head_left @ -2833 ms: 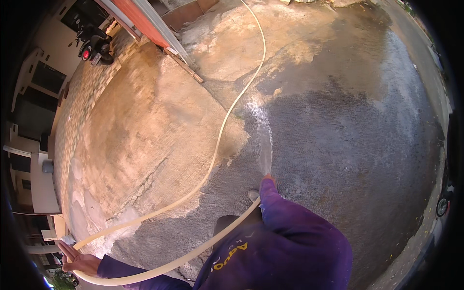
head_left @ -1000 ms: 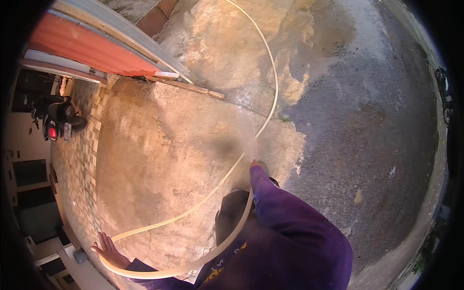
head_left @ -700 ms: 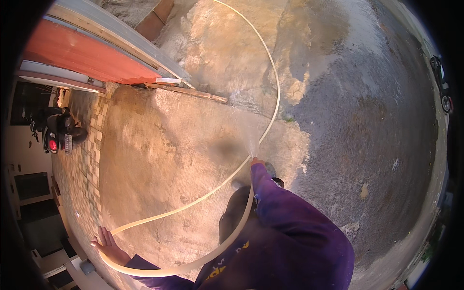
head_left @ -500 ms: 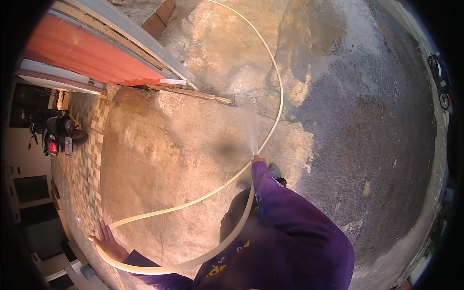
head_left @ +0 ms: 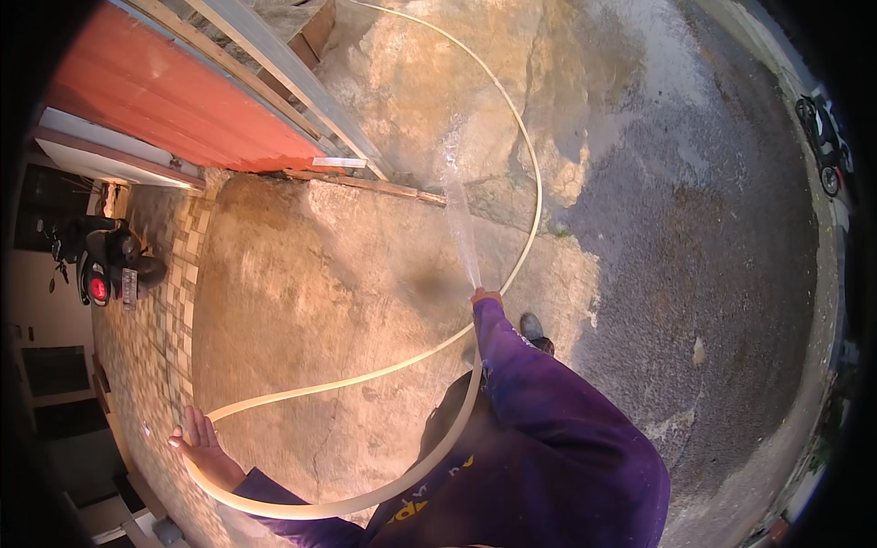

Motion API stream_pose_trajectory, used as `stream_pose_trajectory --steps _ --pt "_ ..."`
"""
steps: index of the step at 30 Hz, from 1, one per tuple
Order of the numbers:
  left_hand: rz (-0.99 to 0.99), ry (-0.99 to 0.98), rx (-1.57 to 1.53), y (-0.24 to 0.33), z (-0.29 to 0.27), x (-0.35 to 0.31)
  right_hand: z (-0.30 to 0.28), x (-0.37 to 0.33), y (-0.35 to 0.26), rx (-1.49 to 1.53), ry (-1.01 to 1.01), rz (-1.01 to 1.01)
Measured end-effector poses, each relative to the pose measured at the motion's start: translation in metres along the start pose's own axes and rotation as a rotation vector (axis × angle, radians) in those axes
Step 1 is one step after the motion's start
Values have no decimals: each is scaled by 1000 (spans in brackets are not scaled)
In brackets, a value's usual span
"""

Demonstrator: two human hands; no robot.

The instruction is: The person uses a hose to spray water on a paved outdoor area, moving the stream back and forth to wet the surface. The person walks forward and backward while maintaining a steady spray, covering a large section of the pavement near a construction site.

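A pale cream garden hose [head_left: 356, 501] sweeps in a big loop in front of my body. My right hand [head_left: 487, 295] is closed round its end, and a jet of water [head_left: 459, 205] shoots forward from there. At the lower left, my left hand [head_left: 206, 449] has its fingers stretched out, while the hose bends round it, passing behind the fingers and along the wrist. Beyond my hands the rest of the hose curves away over the concrete [head_left: 292, 292]. My purple sleeves cover both arms.
A red sheet-metal panel [head_left: 183, 100] with a wooden frame stands at the far left. Beside the building a dark motorbike [head_left: 114, 251] is parked on paving tiles [head_left: 183, 297]. Darker asphalt [head_left: 703, 292] lies to the right, with another motorbike [head_left: 825, 146] at its far edge. My shoe [head_left: 531, 325] is near my right hand.
The water jet has become longer and denser and lands farther forward. The view has shifted slightly; both hands keep about the same place on the hose.
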State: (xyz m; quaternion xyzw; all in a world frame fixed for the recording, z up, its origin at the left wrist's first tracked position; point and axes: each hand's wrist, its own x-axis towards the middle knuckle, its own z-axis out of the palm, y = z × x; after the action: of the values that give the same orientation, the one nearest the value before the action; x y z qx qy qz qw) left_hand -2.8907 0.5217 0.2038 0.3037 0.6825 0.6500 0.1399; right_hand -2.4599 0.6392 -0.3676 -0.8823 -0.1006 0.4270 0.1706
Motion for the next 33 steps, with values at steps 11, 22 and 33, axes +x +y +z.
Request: stream_pose_trajectory --steps 11,22,33 --pt "-27 -45 -11 -20 11 16 -5 16 -36 -49 -26 -232" --pt "-91 18 74 -13 85 -2 -42 51 -122 -85 10 -72" --pt "-301 -140 453 -8 176 -9 -94 122 -191 -60 -13 -131"
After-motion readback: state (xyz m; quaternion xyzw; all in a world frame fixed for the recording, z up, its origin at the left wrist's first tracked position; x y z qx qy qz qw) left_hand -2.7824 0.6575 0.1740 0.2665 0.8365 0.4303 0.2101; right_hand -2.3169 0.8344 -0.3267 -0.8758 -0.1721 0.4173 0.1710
